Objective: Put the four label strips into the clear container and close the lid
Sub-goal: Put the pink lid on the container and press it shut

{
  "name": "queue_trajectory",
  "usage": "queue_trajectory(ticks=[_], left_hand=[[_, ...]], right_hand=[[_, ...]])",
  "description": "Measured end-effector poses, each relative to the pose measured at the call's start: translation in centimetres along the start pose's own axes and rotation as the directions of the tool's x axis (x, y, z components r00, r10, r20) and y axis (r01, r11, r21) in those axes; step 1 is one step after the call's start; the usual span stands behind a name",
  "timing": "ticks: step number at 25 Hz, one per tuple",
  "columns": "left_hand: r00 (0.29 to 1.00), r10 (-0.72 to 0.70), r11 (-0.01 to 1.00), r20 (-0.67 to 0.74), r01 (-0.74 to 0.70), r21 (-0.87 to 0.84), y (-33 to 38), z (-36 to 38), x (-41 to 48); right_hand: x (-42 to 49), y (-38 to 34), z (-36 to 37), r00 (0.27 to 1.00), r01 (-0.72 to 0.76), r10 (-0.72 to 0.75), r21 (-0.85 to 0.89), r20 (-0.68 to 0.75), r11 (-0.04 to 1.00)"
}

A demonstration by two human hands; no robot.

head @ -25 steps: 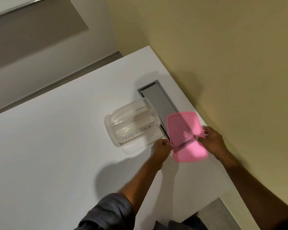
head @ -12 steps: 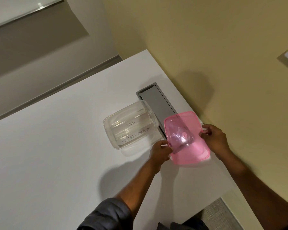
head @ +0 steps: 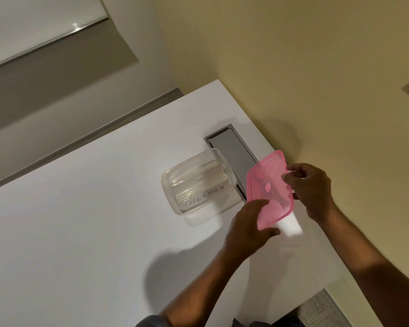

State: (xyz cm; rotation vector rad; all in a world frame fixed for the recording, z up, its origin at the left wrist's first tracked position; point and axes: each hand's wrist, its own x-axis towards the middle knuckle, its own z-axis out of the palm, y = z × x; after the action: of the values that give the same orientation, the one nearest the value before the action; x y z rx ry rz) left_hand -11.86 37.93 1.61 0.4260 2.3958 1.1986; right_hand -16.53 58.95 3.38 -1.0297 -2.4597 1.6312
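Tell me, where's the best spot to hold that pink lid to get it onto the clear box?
Probably by its two opposite edges, as now: the left hand on the near edge, the right hand on the far. The pink lid is thin, flat and held tilted beside the open clear container.

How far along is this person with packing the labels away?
Labelled strips, reading DOG and SUPERMAN, already lie inside the clear container on the white table; whether all four are in I cannot tell. In hand: the pink lid, held off the table by the left hand and right hand, beside the container. Left: setting it on and pressing it shut.
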Motion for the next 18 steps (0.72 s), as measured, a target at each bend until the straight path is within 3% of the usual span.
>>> queue_trajectory(ticks=[5,9,13,18], left_hand=[[0.974,0.047,0.998,-0.221,-0.056,-0.035,0.1,-0.2,-0.6],[0.956,0.032,0.997,-0.292,-0.052,-0.059,0.7,-1.8,-0.8],[0.943,-0.157,0.955,-0.292,0.07,-0.287,0.1,-3.6,-1.0],[0.918,-0.336,0.733,-0.21,0.115,-0.671,-0.9,-7.1,-0.9]], right_hand=[[-1.2,-3.5,1.5,0.999,0.034,-0.034,0.0,0.007,0.999],[-1.7,-4.7,2.1,0.987,0.094,-0.089,-0.029,0.131,0.995],[-1.4,-3.8,2.3,0.975,0.119,-0.113,-0.019,0.194,0.993],[0.3,-1.9,2.9,0.983,0.153,-0.127,-0.211,0.132,0.965]])
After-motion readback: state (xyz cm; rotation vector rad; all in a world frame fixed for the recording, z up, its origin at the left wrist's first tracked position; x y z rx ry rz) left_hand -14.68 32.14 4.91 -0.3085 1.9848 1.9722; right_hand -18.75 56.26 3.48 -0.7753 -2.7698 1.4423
